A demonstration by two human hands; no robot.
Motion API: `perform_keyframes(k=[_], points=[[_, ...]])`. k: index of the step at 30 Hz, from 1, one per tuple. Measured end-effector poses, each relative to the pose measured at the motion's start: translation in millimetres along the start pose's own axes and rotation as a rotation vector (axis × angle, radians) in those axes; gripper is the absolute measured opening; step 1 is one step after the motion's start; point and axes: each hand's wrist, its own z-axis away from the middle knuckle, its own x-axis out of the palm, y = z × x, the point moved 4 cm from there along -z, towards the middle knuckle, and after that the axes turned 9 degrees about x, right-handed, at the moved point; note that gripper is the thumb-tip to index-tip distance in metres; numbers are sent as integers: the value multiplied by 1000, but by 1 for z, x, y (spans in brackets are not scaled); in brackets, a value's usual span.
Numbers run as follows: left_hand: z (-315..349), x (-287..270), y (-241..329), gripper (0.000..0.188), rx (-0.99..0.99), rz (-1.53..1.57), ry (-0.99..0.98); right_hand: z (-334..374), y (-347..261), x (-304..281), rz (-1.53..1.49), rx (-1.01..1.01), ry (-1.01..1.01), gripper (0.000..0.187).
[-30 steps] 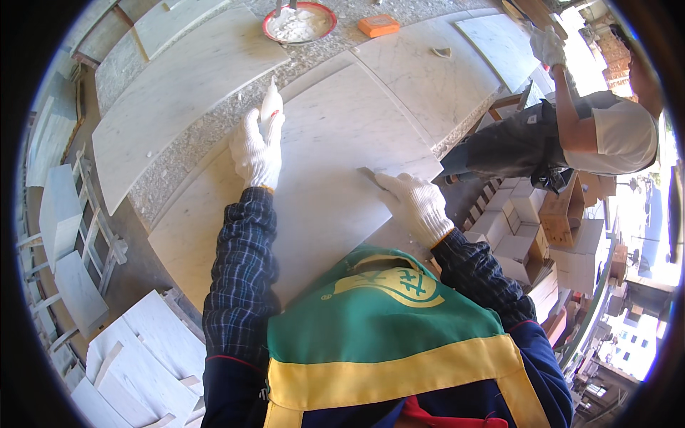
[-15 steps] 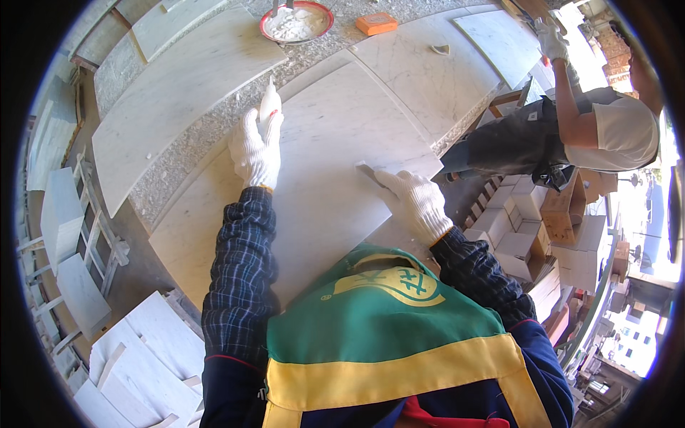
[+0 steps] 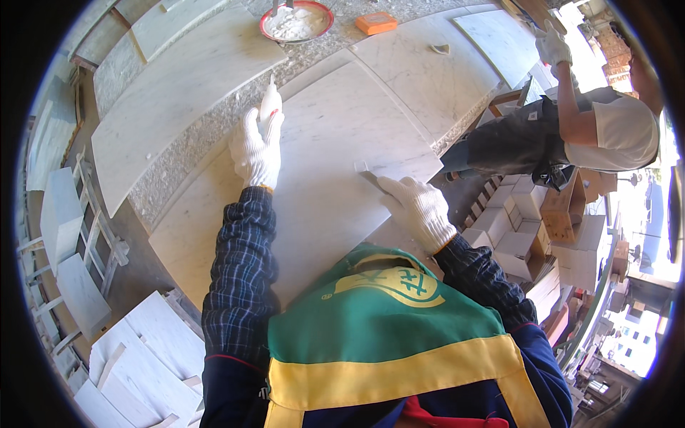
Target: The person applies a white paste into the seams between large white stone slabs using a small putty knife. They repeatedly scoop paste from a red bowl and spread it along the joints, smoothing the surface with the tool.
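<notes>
A veined white stone slab (image 3: 328,150) lies in front of me on the bench. At its left part, my gloved left hand (image 3: 255,153) is closed around a small white squeeze bottle (image 3: 270,100), whose narrow nozzle points away from me. My gloved right hand (image 3: 417,207) grips a flat metal putty knife (image 3: 369,174), its blade low over or on the slab's right part; I cannot tell whether it touches. The handle is hidden inside the glove.
Beyond the slab stand a red-rimmed bowl (image 3: 321,32) of white paste and an orange block (image 3: 376,23). Other slabs (image 3: 185,93) lie left and right. A co-worker (image 3: 542,135) is at the right, near cardboard boxes (image 3: 521,250). Stacked slabs (image 3: 143,364) lean lower left.
My right hand has shifted slightly right and nearer to me, and the putty knife's blade has turned a little. The left hand and bottle stay nearly in place. The co-worker's raised hand moved slightly.
</notes>
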Motion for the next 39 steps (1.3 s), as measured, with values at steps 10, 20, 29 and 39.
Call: perform_keyframes(k=[10, 20, 29, 39], points=[[-2, -2, 1, 53, -21, 14, -48, -11, -4, 3, -51, -84, 154, 33], [-1, -1, 3, 48, -78, 16, -37, 10, 0, 4, 4, 14, 36, 30], [-1, -2, 2, 58, -92, 5, -94, -8, -2, 8, -76, -121, 247, 30], [11, -9, 15, 43, 97, 126, -168, 24, 10, 4, -81, -57, 65, 36]])
